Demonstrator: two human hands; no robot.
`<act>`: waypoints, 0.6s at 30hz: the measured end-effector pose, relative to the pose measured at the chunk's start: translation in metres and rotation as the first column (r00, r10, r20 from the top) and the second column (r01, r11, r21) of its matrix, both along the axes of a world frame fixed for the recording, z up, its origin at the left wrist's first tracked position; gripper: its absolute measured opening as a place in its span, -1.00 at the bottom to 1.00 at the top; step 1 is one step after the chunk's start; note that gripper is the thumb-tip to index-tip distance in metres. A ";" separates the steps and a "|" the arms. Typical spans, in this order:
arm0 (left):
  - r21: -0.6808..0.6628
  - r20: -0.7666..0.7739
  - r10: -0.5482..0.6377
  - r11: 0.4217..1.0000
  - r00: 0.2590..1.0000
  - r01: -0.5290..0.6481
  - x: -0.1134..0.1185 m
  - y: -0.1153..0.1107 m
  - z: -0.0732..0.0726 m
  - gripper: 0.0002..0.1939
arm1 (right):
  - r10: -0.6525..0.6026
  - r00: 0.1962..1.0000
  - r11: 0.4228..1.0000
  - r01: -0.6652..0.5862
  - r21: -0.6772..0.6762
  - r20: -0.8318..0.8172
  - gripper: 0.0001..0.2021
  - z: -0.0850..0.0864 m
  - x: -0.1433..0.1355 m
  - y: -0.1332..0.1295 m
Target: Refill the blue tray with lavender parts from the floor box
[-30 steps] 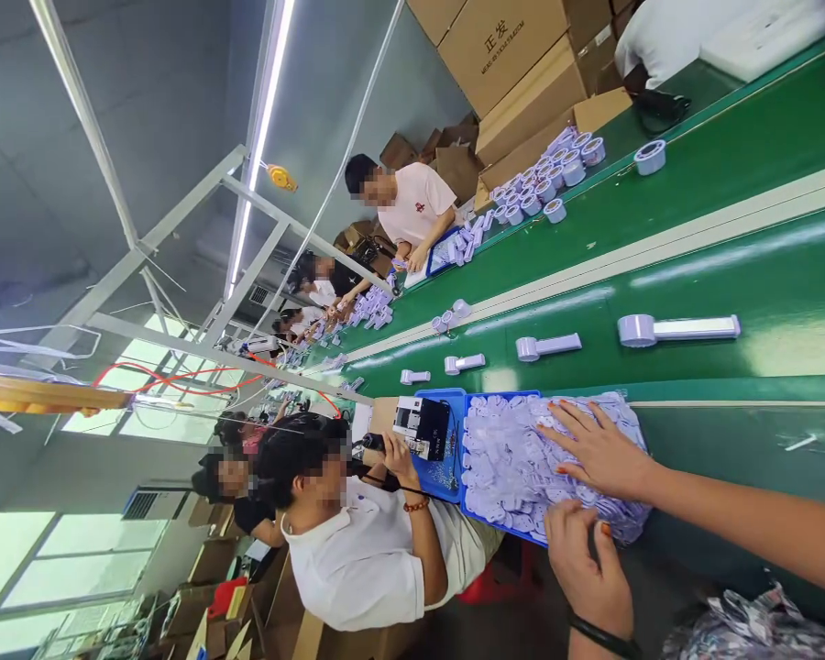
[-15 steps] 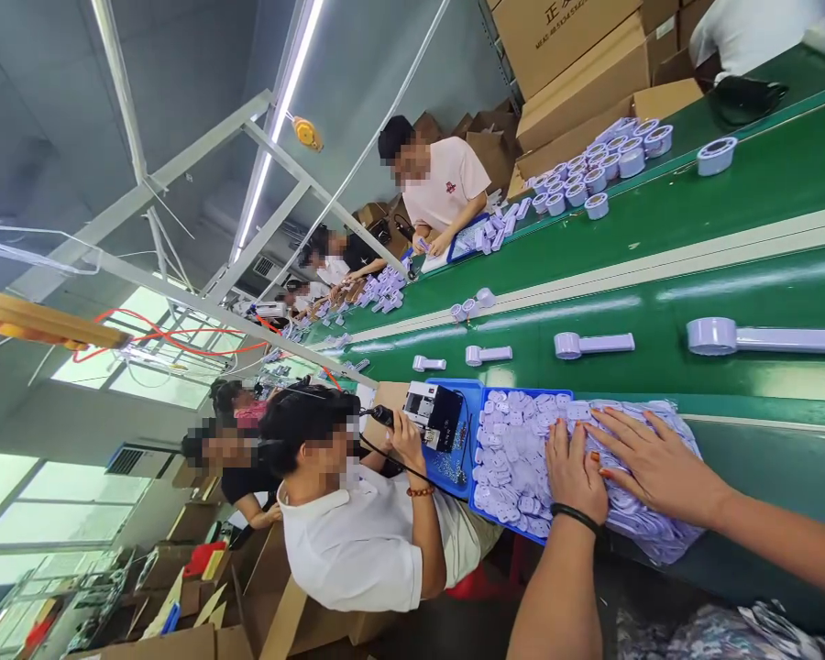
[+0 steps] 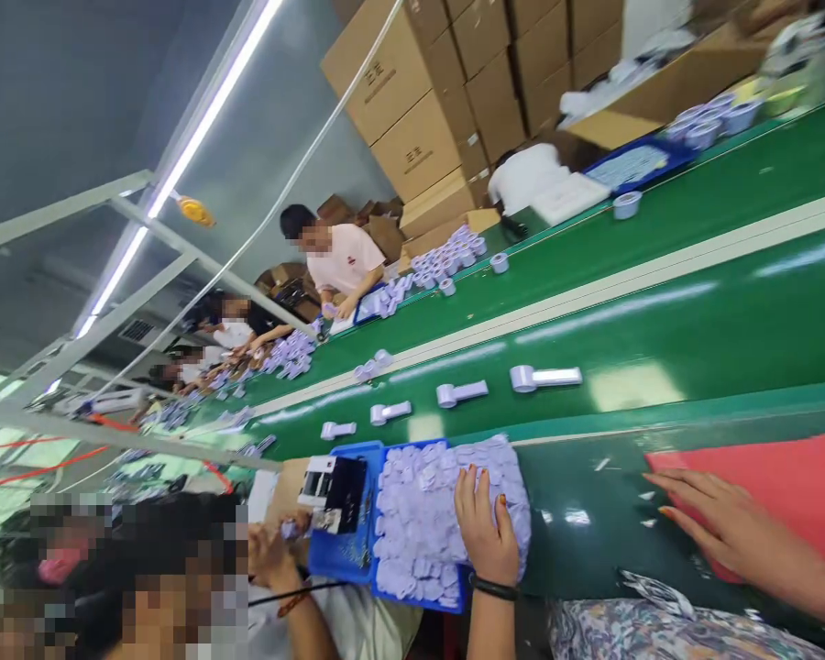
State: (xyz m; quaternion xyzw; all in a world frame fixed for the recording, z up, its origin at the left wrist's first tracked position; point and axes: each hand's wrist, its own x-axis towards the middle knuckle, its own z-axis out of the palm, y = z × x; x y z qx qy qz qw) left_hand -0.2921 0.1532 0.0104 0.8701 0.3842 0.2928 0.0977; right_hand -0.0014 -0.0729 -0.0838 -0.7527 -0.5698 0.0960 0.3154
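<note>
While the conveyor belt (image 3: pixel 660 321) carries lilac fan handles (image 3: pixel 544 377) along at twelve o'clock, the left hand (image 3: pixel 485 532) lies flat on the heap of small lilac plastic parts (image 3: pixel 426 513), fingers (image 3: pixel 468 490) spread and pressed down on the pile, gripping nothing. That heap fills a blue tray (image 3: pixel 336 555) on the green bench (image 3: pixel 591 513), with the tray at about nine o'clock from the hand and hanging a little over the near edge. Over at three o'clock the right hand (image 3: pixel 719 527) rests open on a red sheet (image 3: pixel 784 495), fingers stretched out and slightly apart, palm down, holding nothing.

By the look of them these parts are light, hard, smooth mouldings, piled loose, so I judge they will slide and spill if pushed from one side. A flat palm steadies the mound well; to lift some, a scoop from the edge or a pinch on a single piece at its rim looks safest. They seem stiff, not fragile.

At the tray's nine o'clock end stands a small black and white device (image 3: pixel 334 486), and a co-worker's hand (image 3: pixel 271 555) works right beside it. More people sit along the far side of the belt near stacked cardboard boxes (image 3: pixel 419 119).
</note>
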 end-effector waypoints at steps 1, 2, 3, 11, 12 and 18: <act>-0.006 -0.014 -0.061 0.998 0.998 0.061 0.027 -0.002 -0.002 -0.50 | -0.059 0.998 0.998 0.059 -0.026 0.002 -0.48 -0.004 0.025 -0.020; -0.027 -0.037 -0.117 0.993 0.992 0.116 0.056 -0.001 -0.005 -0.48 | -0.106 0.994 0.993 0.106 -0.048 0.005 -0.47 -0.006 0.049 -0.039; -0.059 -0.067 -0.164 0.985 0.984 0.161 0.088 0.002 -0.007 -0.46 | -0.136 0.991 0.988 0.136 -0.071 0.006 -0.47 -0.004 0.073 -0.057; -0.218 -0.326 -0.039 0.975 0.945 -0.035 0.309 0.041 0.027 -0.53 | -0.406 0.907 0.905 0.416 -0.089 0.116 -0.51 0.056 0.242 -0.185; -0.212 -0.321 -0.001 0.975 0.947 -0.071 0.320 0.039 0.035 -0.55 | -0.454 0.880 0.880 0.468 -0.082 0.142 -0.52 0.060 0.260 -0.200; -0.204 -0.351 0.075 0.967 0.933 -0.155 0.364 0.013 0.061 -0.57 | -0.667 0.690 0.714 0.700 -0.023 0.280 -0.50 0.066 0.340 -0.215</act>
